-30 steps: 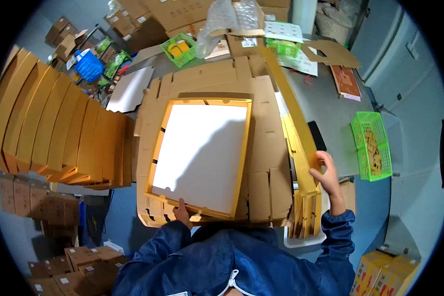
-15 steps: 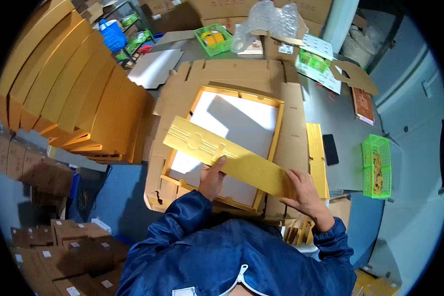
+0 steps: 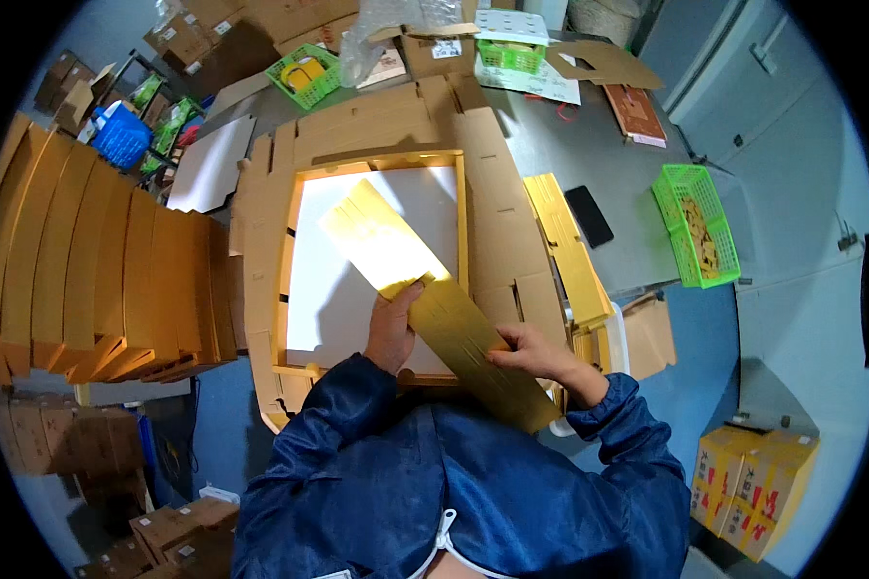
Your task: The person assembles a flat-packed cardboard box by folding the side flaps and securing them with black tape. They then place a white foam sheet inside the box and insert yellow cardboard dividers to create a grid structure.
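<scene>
A long flat gold cardboard strip (image 3: 459,323) with slits and creases lies slantwise between my hands, its far end shining under the light. My left hand (image 3: 392,328) grips its left edge near the middle, thumb on top. Closer to my body, my right hand (image 3: 536,355) pinches its right edge. Beneath the strip, a shallow gold tray-like frame (image 3: 461,207) with a white inside rests on flattened brown cardboard (image 3: 507,222). The strip's far part hangs over the white panel (image 3: 333,280) and shades it.
Gold box pieces (image 3: 116,261) stand stacked at the left. To the right are more gold strips (image 3: 568,251), a black phone (image 3: 589,216) and a green basket (image 3: 695,227) of small gold pieces. Another green basket (image 3: 304,75) and bubble wrap (image 3: 381,39) sit at the back.
The strip has turned clockwise, its near end swinging down toward my body, while both hands keep hold. The view has shifted too, showing the tray straighter.
</scene>
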Motion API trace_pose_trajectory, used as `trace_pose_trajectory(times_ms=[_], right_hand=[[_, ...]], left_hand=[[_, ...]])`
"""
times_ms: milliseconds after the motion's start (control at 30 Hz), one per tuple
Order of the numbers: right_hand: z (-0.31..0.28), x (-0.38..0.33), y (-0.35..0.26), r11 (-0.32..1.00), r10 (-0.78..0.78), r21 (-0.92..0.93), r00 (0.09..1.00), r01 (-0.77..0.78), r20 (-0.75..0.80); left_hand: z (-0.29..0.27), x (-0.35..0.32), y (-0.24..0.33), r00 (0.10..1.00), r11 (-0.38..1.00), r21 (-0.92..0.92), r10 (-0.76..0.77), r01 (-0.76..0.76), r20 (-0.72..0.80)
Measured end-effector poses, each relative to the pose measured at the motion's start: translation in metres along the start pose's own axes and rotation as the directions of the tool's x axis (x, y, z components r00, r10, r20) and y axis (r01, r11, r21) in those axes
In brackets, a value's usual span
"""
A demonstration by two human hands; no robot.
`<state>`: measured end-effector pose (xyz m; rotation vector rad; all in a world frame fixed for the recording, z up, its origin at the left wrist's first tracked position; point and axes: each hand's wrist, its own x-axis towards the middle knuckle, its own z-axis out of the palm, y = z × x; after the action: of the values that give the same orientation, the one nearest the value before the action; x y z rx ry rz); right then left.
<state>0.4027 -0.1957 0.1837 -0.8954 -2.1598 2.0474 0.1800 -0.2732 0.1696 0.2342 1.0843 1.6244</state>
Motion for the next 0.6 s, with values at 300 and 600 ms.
trace_pose_trajectory(times_ms=[300, 600], right_hand=[[-0.011, -0.017, 0.032, 0.966, -0.047, 0.254, 0.999, 0.041, 0.019], [-0.006, -0.027, 0.060, 0.910, 0.040, 0.414, 0.983, 0.037, -0.178]], left_hand=[[0.036, 0.015, -0.018, 0.999, 0.999, 0.035, 0.004, -0.006, 0.037], [0.051, 0.022, -0.032, 0.980, 0.997, 0.019, -0.073, 0.071, 0.184]])
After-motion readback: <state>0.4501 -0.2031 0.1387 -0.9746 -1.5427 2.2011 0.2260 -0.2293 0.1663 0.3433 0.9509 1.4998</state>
